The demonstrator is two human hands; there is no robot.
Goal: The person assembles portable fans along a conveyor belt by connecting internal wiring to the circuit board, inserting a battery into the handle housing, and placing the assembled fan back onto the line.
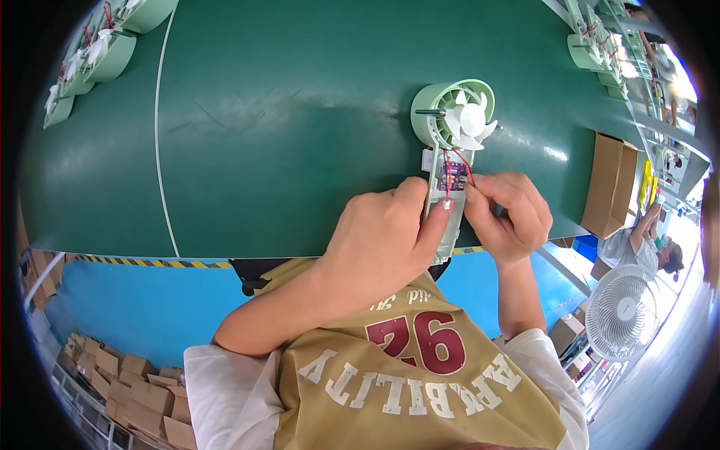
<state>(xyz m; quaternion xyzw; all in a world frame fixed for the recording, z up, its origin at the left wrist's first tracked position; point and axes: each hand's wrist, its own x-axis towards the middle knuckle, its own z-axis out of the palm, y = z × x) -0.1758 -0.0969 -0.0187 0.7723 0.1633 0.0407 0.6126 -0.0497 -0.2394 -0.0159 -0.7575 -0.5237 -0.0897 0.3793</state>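
A pale green handheld fan (448, 234) lies opened on the green table, its round head pointing away from me and its white blades (470, 118) showing. Inside the handle sits a small purple circuit board (452, 177), with red wires (463, 157) running down from the fan head. My left hand (386, 225) grips the handle from its left side, the thumb by a small white connector (447, 204). At the board's right edge, my right hand (510, 214) pinches thumb and forefinger together on a red wire. The wire's tip is hidden by the fingers.
More pale green fan shells stand at the table's far left (112, 56) and far right (589, 52). An open cardboard box (610, 184) is by the right edge. A large standing fan (622, 311) and another person (637, 244) are beyond it. Cartons (142, 397) pile up at lower left.
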